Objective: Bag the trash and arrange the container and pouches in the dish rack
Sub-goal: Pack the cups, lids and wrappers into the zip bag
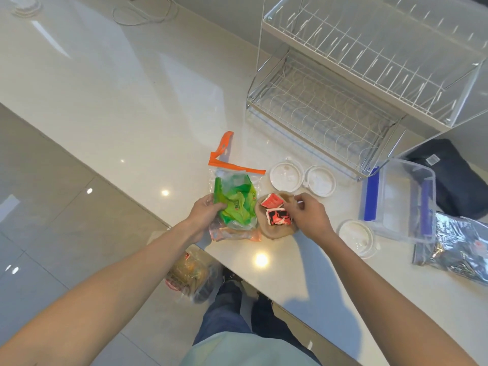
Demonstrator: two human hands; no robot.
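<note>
No legible txt on red pouches point(276, 211), green wrapper point(236, 203)

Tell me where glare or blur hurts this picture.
Head view: a ceiling-light reflection glares on the glossy counter near its front edge; more bright spots sit on the floor tiles; the bag under the counter looks blurred; wide-angle distortion bends the dish rack; both hands stay reasonably sharp.

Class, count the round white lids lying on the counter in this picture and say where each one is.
3. Two lie side by side in front of the dish rack: lid one, lid two. The third lid lies beside the clear plastic container. None looks hidden.
</note>
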